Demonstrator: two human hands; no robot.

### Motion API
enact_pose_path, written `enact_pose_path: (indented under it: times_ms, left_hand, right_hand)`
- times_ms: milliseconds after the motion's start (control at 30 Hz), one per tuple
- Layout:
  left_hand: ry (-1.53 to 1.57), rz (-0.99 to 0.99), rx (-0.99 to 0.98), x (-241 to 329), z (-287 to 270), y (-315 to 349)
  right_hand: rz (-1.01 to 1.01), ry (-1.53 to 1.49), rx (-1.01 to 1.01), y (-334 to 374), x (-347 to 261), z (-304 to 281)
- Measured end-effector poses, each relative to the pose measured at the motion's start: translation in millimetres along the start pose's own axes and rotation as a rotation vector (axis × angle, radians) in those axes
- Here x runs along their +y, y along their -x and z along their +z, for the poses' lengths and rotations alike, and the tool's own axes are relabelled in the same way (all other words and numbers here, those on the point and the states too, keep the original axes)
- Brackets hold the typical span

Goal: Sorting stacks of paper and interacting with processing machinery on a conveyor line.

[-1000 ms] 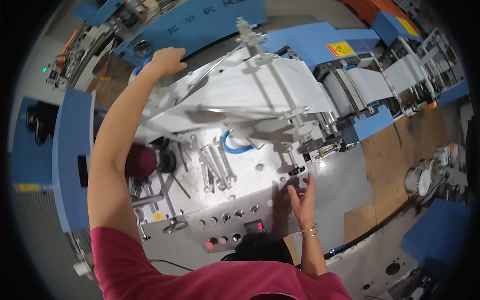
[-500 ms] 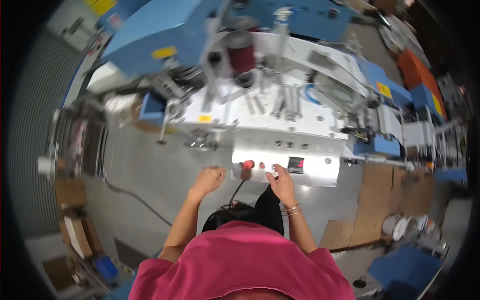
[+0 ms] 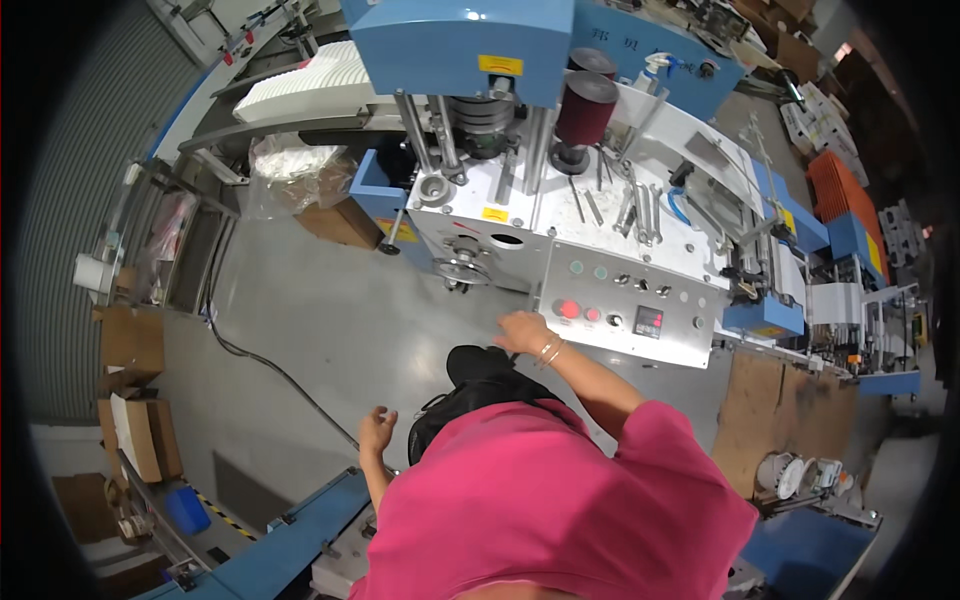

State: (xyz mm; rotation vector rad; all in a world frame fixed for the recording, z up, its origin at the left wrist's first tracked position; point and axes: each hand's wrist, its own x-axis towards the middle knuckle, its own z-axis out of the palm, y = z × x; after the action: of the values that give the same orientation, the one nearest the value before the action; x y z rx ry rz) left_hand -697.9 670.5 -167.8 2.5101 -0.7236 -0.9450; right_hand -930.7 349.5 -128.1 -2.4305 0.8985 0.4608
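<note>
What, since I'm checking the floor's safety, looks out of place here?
The black cable curves loosely across the floor, where feet could catch it. Loose wrenches also lie on the machine top, seemingly left out.

Right hand point(image 3: 523, 332) ahead of left hand point(image 3: 376, 431)

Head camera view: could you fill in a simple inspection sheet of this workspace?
Surface: pale machine top, with tools on it.
Job's things: control panel with a lit display, near the right hand.
Clutter: loose wrenches on the machine top.
Hands: left hand above the floor; nothing seen held in either.
Cables: black cable trailing across the floor.
Surroundings: blue machine housing; cardboard boxes at far left.
</note>
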Motion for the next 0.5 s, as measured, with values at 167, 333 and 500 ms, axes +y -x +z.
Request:
enact_pose_path:
  times_ms: [167, 333, 500]
  left_hand:
    - [0.038, -0.094, -0.140, -19, -26, -37]
    - [-0.033, -0.059, -0.056, -3, -78, -103]
    - [0.140, -0.026, -0.003, 31, -128, -152]
  right_hand:
    - [-0.080, -0.013, 0.002, -58, -14, -2]
    - [0.013, 0.089, -0.178, -96, -16, -4]
    - [0.004, 0.133, -0.212, -187, -32, 11]
